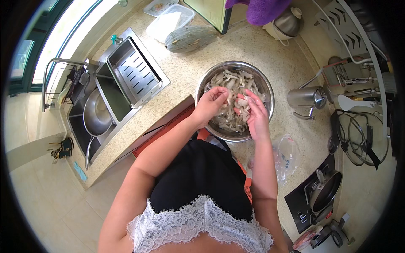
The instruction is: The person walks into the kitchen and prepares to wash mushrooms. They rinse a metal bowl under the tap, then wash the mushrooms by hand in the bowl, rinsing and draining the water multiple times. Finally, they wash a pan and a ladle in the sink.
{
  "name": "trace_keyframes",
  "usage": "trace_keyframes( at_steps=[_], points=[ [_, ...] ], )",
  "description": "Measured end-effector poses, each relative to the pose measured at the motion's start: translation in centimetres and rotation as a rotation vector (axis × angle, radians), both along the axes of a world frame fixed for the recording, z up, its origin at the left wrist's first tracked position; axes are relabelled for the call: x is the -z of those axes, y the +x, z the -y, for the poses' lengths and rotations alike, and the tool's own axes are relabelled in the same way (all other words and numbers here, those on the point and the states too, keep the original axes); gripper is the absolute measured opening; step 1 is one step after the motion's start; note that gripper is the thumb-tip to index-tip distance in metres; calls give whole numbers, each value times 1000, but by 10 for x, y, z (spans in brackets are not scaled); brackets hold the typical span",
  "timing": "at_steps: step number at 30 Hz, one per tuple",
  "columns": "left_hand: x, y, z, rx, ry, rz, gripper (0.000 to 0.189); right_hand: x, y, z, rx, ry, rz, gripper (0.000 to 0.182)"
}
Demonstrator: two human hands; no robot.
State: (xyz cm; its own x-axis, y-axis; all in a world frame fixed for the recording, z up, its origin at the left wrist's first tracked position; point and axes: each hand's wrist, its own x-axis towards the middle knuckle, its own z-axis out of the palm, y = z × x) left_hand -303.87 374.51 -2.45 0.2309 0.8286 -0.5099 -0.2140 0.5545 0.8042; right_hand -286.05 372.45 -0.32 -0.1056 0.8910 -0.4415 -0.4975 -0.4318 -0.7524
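Note:
A wide stainless steel bowl [271,100] stands on the speckled countertop before me, filled with pale, torn oyster mushrooms [232,121] that look wet. Over the left part of the bowl, my left hand [213,102] pinches a mushroom piece between thumb and fingers. My right hand [257,115] is at the bowl's right side, palm turned partly up, with pale mushroom pieces held in its fingers. A small gap lies between the two hands.
Left is a steel sink [164,83] with a frying pan [98,112]. A green-grey squash [190,38] and plastic containers [186,12] lie beyond the bowl. At right are a steel kettle [306,97], a clear plastic bag [286,158] and a cooktop [297,205] with a pan.

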Motion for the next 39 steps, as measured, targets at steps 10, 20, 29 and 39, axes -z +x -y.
trace_keyframes(
  at_steps=[10,20,29,39],
  points=[
    [-3,-8,0,-147,46,246,56,-2,14,1,42,76,247,36],
    [3,-19,2,204,358,-199,50,-6,16,4,31,156,403,28],
    [0,-13,6,469,805,-762,19,6,31,4,31,125,532,23],
    [-12,-20,-8,223,338,-369,21,1,32,4,-25,245,577,32]
  ],
)
